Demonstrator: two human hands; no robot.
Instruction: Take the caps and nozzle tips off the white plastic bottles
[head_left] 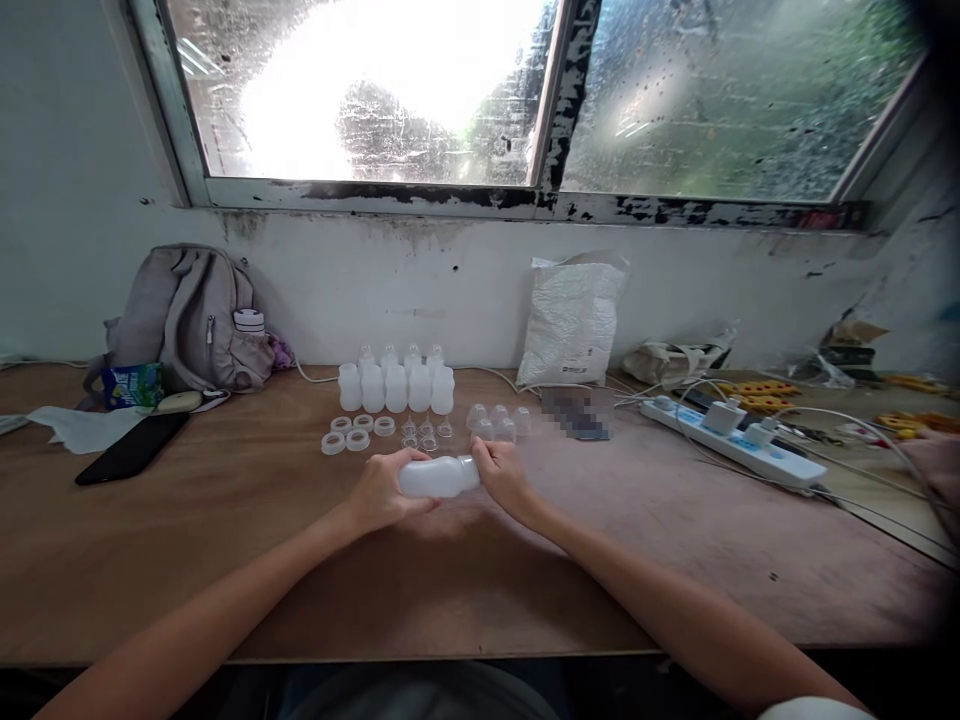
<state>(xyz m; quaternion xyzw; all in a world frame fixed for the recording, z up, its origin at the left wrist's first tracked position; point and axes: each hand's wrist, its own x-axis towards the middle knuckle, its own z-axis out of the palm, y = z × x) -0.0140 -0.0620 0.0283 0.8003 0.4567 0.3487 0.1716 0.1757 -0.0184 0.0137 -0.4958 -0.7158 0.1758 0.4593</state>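
A frosted white baby bottle [435, 479] lies sideways above the table, held between both hands. My left hand [377, 492] is wrapped round its body at the base end. My right hand [504, 477] grips the opposite, top end, where its fingers partly hide the cap. Just beyond the hands are several white collar rings [358, 449] on the left, several clear nipples [427, 441] in the middle and several clear dome caps [500, 424] on the right. Behind these, several white bottles [396, 390] stand upright in a row, with more nipple-topped bottles [412, 355] behind them.
A grey backpack [191, 320] and a black phone [135, 450] are at the left. By the wall stands a white plastic bag [574, 320]. A power strip [735, 443] with cables lies to the right. Another person's blurred hand [934, 462] shows at the right edge.
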